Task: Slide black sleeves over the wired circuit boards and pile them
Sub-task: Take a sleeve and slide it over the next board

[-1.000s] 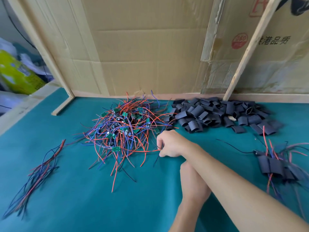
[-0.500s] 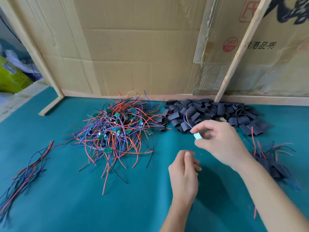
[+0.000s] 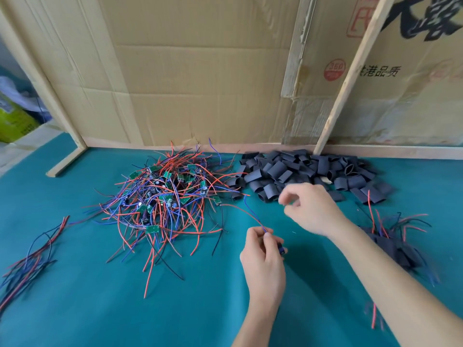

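Observation:
A tangle of red, blue and black wires with small green circuit boards (image 3: 162, 196) lies on the teal mat. To its right is a heap of flat black sleeves (image 3: 300, 171). My left hand (image 3: 263, 259) pinches one wired board (image 3: 281, 249) in front of the heaps; its blue and red wires (image 3: 250, 214) trail up and left. My right hand (image 3: 313, 209) hovers at the near edge of the sleeve heap, blurred, fingers loosely curled, with nothing visible in them. Sleeved boards (image 3: 390, 246) are piled at the right, partly behind my right forearm.
A bundle of loose wires (image 3: 30, 256) lies at the far left of the teal mat (image 3: 100, 296). A cardboard wall (image 3: 200, 83) with wooden battens closes off the back. A yellow-green bag (image 3: 15, 123) sits beyond the left edge.
My right hand pulled a board from the wire tangle and brought it right. The board is now in my left hand, and my right hand has moved toward the sleeves.

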A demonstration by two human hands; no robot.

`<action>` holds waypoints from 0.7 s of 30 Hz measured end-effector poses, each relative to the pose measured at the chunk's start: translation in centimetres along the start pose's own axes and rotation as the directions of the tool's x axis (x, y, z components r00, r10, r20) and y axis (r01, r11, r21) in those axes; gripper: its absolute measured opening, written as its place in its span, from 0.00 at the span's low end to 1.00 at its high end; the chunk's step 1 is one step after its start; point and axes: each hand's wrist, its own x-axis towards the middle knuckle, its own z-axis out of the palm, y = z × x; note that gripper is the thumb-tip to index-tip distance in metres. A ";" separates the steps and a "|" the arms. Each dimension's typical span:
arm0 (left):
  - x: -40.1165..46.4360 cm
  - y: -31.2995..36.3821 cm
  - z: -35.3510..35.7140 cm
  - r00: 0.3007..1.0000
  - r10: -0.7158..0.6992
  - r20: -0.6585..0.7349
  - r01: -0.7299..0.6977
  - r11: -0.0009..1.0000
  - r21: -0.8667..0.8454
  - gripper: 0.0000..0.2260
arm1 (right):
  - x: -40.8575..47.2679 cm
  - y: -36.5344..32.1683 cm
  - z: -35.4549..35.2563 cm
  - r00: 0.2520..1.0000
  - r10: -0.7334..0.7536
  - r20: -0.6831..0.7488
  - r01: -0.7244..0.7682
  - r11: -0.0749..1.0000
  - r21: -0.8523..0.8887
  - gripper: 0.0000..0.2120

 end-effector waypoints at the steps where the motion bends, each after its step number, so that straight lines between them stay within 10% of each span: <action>1: 0.0 -0.1 0.0 1.000 0.006 0.001 -0.006 1.000 0.014 0.09 | 1.6 0.0 0.7 1.000 0.002 -0.019 -0.003 0.997 -0.077 0.12; 5: -0.1 -0.2 0.0 0.999 0.032 0.016 -0.033 0.998 0.053 0.11 | 6.3 -0.2 2.9 0.993 -0.045 0.112 0.073 0.963 -0.258 0.27; 11: 0.0 -0.4 0.0 0.995 0.098 0.031 -0.101 0.988 0.119 0.12 | 6.9 0.4 3.4 0.995 -0.098 -0.015 0.089 0.948 -0.305 0.23; 21: 0.0 -0.1 -0.1 0.996 0.091 0.016 -0.092 0.989 0.114 0.07 | -4.4 1.5 2.3 0.994 0.093 -0.054 -0.055 0.871 0.488 0.26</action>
